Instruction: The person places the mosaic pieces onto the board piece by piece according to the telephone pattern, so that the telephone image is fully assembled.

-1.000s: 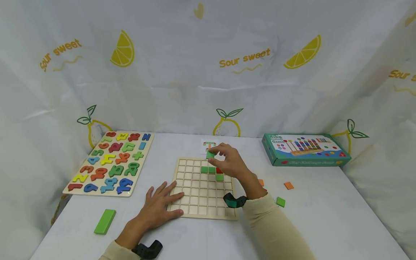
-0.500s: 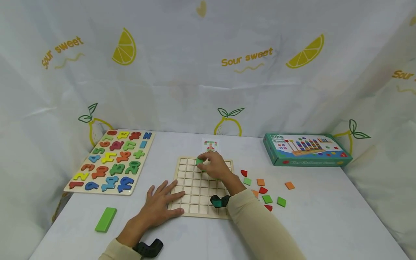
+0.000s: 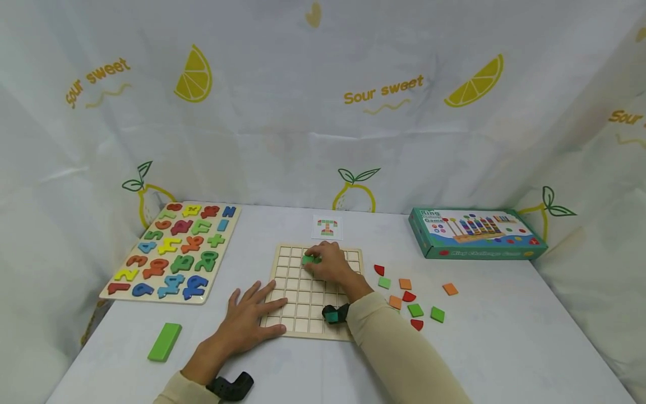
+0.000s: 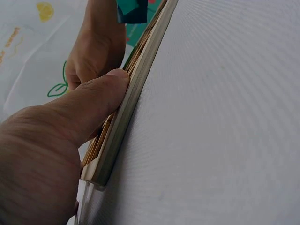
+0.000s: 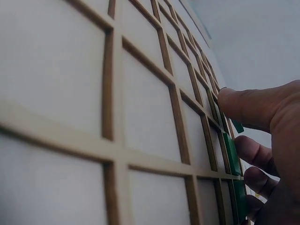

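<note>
A wooden grid board (image 3: 304, 310) lies in the middle of the white table. My left hand (image 3: 247, 318) rests at its near left corner with fingers spread, the thumb (image 4: 105, 91) on the rim in the left wrist view. Over the back rows, my right hand (image 3: 330, 262) pinches a green square tile (image 5: 238, 125) between thumb and fingers, close over a cell. Beneath these fingers, more green tiles (image 5: 230, 154) sit in cells of the grid. The hand hides part of the back rows. Just behind the board lies a pattern card (image 3: 327, 227) with a coloured figure.
Loose green squares (image 3: 415, 310), orange squares (image 3: 450, 289) and red quarter-round pieces (image 3: 409, 295) lie right of the board. A number puzzle board (image 3: 174, 252) and a green block (image 3: 164, 341) are at left. A Ring Challenge Game box (image 3: 476, 233) stands back right.
My right hand has carried the green tile left from near the card, then down to the board's back rows. The card and loose pieces show more fully. My left hand keeps its place.
</note>
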A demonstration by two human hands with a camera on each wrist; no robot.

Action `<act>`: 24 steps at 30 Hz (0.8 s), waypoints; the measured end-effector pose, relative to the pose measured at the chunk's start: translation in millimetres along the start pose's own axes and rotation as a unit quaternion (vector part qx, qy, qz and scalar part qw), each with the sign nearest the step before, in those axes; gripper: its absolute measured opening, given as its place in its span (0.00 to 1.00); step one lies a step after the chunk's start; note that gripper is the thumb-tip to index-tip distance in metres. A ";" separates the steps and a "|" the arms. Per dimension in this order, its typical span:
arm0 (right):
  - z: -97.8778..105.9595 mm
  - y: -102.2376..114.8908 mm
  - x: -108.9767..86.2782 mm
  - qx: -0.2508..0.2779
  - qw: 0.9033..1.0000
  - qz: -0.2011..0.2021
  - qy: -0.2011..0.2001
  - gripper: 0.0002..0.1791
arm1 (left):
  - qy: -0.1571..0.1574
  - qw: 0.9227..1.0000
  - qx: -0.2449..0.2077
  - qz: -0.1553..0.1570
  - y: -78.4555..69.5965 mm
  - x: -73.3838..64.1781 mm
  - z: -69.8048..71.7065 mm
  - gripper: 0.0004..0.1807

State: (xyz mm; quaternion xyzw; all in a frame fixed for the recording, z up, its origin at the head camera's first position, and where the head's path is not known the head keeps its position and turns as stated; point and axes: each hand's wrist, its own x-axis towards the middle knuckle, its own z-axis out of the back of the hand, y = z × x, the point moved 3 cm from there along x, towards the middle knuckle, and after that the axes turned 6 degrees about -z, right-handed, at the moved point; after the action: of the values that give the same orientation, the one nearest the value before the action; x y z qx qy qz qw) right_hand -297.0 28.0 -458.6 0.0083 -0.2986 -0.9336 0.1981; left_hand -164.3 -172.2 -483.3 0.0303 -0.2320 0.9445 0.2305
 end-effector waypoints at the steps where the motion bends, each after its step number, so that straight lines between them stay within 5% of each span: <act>1: -0.4 0.0 0.3 -0.006 1.000 -0.002 0.001 0.15 | -0.001 1.000 -0.001 0.000 0.0 -0.2 0.0 0.32; 7: -1.7 -1.0 0.7 -0.032 0.999 -0.017 0.019 0.17 | -0.003 1.000 0.000 -0.005 1.0 -0.3 -0.5 0.32; 12: 6.0 -0.7 -2.9 0.003 1.000 -0.018 0.021 0.20 | -0.004 1.000 -0.002 -0.005 1.2 -0.2 -0.7 0.32; 18: 33.8 0.0 -11.6 0.068 0.998 0.007 -0.008 0.21 | -0.005 1.000 -0.006 -0.006 0.2 -0.2 -0.7 0.32; 24: 63.4 -0.4 -18.1 0.078 0.995 0.049 -0.039 0.21 | -0.008 1.000 -0.012 -0.007 -0.4 -0.7 0.0 0.32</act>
State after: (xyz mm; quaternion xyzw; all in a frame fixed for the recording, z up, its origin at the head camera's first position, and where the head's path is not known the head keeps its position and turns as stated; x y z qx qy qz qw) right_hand -288.9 70.3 -408.6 -0.0274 -0.3784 -0.8960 0.2305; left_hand -163.5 -172.3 -483.2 0.0367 -0.2452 0.9398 0.2352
